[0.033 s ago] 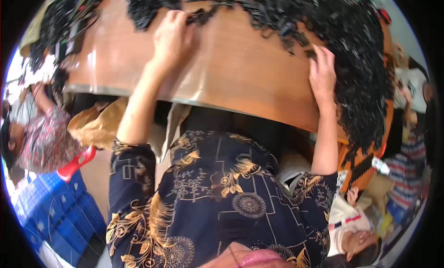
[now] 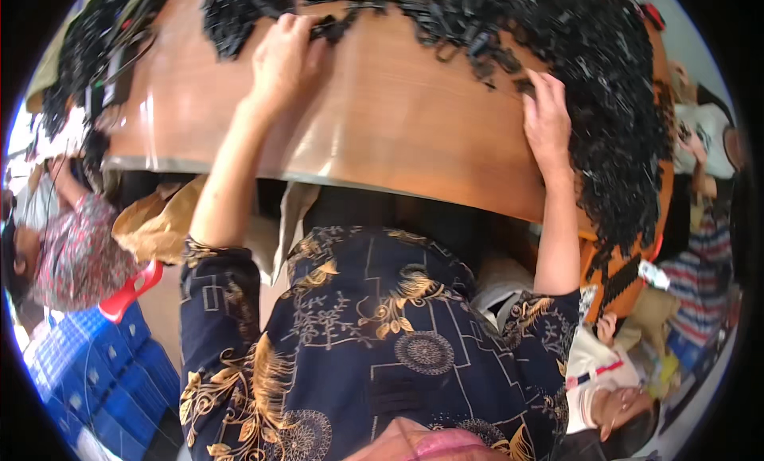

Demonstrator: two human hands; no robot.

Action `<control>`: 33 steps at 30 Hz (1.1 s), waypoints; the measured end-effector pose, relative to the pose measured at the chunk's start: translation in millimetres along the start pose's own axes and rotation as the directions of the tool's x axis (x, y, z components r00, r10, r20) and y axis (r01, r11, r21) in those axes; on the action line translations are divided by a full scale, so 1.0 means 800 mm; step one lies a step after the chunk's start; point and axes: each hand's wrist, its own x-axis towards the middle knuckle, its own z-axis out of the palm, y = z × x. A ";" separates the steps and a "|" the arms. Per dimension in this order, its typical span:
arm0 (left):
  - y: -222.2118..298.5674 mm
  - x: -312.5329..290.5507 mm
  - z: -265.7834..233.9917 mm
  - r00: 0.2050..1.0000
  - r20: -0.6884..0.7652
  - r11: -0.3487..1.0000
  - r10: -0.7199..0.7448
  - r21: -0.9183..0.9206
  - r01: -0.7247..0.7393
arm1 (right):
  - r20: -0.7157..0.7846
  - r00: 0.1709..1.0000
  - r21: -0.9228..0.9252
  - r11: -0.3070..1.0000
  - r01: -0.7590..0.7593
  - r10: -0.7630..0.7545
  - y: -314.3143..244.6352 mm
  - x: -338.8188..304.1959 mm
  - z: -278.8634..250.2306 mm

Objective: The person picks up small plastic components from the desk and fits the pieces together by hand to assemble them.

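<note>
My left hand [image 2: 280, 62] is over the wooden table with its fingers bent. Its fingertips close on a small black plastic part [image 2: 325, 30] at the edge of a loose pile. To the right, my right hand [image 2: 547, 117] rests beside a large heap of black plastic parts [image 2: 617, 119]. Thumb and fingertips come together at another small dark part [image 2: 524, 86], mostly hidden by the fingers. The exact kind of these parts is too small to make out.
The brown tabletop [image 2: 398, 119] has its near edge in front of me. More black parts [image 2: 83, 55] lie at the far left. Blue crates [image 2: 95, 365] and a red stool or handle [image 2: 131, 292] stand lower left. Other people sit at both sides.
The whole view has shifted slightly to the left. Both hands keep nearly the same pose beside the black parts.
</note>
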 end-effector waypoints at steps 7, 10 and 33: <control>-0.010 0.042 0.002 0.962 0.251 0.993 0.111 0.003 -0.115 | 0.132 0.990 0.114 0.991 -0.065 0.050 0.013 0.014 -0.027; 0.006 0.036 0.006 0.957 0.287 0.996 0.047 -0.087 -0.022 | 0.198 0.980 0.076 0.997 0.017 -0.032 0.035 0.026 -0.029; 0.170 0.040 0.060 0.952 0.290 0.991 0.095 -0.122 -0.061 | 0.170 0.918 0.646 0.663 -0.379 0.359 -0.068 -0.063 -0.002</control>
